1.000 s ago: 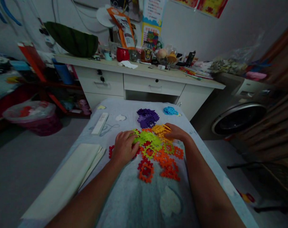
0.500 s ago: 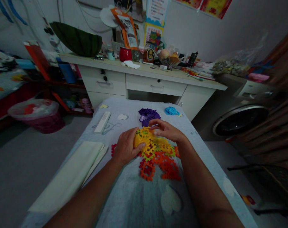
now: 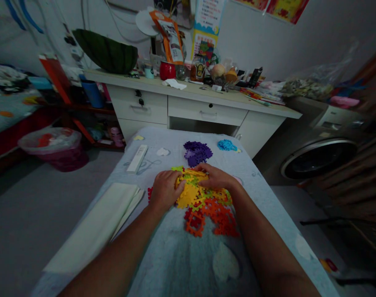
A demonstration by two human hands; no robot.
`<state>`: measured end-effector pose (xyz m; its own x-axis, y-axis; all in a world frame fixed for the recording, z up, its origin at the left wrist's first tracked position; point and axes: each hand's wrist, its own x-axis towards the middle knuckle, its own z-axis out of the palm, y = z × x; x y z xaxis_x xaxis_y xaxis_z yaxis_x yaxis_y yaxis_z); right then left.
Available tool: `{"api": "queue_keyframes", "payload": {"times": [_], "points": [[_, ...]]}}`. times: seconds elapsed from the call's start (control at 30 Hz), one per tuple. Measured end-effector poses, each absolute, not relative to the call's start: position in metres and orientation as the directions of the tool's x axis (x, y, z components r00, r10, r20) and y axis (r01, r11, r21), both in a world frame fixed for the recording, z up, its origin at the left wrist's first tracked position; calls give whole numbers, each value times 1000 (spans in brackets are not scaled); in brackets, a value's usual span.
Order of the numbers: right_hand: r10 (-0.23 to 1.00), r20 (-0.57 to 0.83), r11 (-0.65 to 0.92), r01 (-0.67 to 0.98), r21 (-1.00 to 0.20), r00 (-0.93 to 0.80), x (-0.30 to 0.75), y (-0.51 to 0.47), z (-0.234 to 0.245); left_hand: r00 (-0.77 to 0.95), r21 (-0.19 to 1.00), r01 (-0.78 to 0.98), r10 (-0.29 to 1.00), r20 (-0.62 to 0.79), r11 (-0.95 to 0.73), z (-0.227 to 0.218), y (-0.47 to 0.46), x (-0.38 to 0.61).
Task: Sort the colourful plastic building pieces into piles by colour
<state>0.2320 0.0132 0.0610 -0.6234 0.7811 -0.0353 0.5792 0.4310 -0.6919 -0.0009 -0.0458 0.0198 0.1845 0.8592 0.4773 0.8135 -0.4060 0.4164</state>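
My left hand (image 3: 165, 187) is closed round the left side of a bunch of yellow interlocking plastic pieces (image 3: 188, 196) with notched edges. From the right, my right hand (image 3: 217, 177) curls its fingers over the upper right of the same bunch; its fingertips are partly hidden. Some yellow-green pieces (image 3: 177, 168) show among the yellow ones. Orange and red pieces (image 3: 223, 218) lie flat on the cloth nearer to me. A few dark red pieces (image 3: 150, 194) peek out left of my left hand.
Beyond my hands sit a purple pile (image 3: 197, 153) and a smaller blue pile (image 3: 226, 144) of such pieces. A white box (image 3: 137, 159) and a folded pale cloth (image 3: 98, 222) lie on the left. A cluttered desk (image 3: 206, 99) borders the table's far end.
My right hand has lowered onto the yellow pieces, its fingers now closed over them. A flat yellow piece shows at the front of the bunch. The view has shifted slightly.
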Motion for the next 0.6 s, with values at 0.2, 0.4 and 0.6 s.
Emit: {"api": "queue_keyframes", "payload": {"times": [0.2,0.4,0.6], "points": [[674,-210,327,542,-774,-708,256,16,74,80,430,844,869,488,-319,22,-42,-5],[846,-152,266,651,-711,-511,261,56,83,24,458,845,876,482,-275,20,-41,-5],[987,140,133,855,-501,-72,226,136,72,67,416,863,881,469,-287,18,-40,-4]]}}
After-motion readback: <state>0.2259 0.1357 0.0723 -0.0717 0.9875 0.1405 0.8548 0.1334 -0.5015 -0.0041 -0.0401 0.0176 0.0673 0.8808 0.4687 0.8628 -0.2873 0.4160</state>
